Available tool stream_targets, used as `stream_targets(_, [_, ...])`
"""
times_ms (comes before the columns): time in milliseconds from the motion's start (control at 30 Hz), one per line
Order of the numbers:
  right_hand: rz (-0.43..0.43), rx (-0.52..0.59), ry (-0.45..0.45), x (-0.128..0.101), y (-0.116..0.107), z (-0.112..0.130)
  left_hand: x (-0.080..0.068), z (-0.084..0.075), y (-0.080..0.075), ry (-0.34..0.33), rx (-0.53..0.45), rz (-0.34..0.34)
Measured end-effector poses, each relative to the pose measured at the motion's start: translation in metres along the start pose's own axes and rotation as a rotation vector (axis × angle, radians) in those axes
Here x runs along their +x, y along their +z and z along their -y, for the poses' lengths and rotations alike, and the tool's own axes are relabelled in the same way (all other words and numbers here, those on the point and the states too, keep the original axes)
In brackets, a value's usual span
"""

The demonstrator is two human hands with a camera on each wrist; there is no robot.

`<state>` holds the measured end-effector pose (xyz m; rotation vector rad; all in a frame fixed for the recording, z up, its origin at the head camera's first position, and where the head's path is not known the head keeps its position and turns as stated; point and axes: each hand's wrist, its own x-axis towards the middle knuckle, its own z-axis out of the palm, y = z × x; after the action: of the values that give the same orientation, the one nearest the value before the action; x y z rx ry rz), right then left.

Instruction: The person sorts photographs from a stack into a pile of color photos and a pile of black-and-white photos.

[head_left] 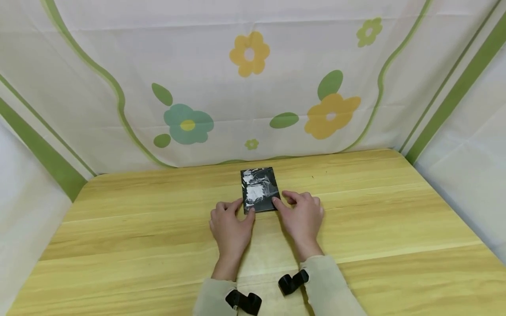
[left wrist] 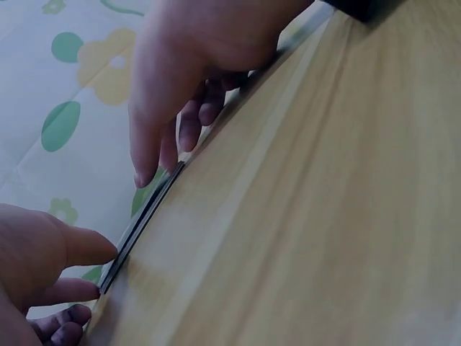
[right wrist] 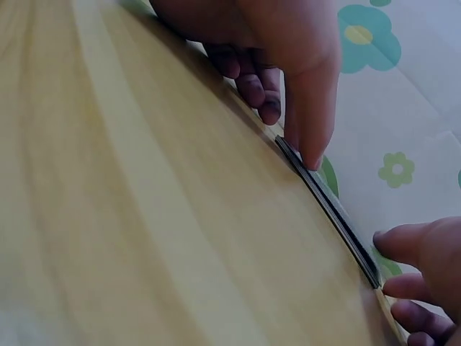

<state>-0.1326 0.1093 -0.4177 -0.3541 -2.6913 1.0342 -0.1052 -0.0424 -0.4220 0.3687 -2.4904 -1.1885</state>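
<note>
A thin black rectangular packet [head_left: 261, 186] with a shiny, crinkled-looking surface lies flat on the wooden table [head_left: 158, 245]. Bright glare hides any print on it. Seen edge-on in the right wrist view, the packet [right wrist: 328, 205] shows thin dark layers. My left hand [head_left: 231, 228] pinches its near left corner, thumb at the near edge and index fingertip at the left edge. At the near right corner is my right hand [head_left: 304, 219], its thumb over the top face and its bent index finger beside the right edge. A small gap shows below that thumb in the right wrist view.
Behind the table hangs a white cloth [head_left: 221, 87] printed with flowers and green leaves, with more cloth at both sides. Black camera mounts [head_left: 243, 302] sit at both sleeve cuffs. The packet lies near the table's far edge.
</note>
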Motion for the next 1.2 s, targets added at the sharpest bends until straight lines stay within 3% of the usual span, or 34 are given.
stream_targets(367, [0.006, -0.010, -0.037, -0.0019, -0.0004, -0.0019, -0.0016, 0.0041, 0.0038, 0.057, -0.003, -0.024])
stream_targets(1200, [0.043, -0.022, -0.084, -0.0051, -0.0015, 0.0014, -0.0013, 0.0049, -0.0012, 0.073, 0.006, -0.014])
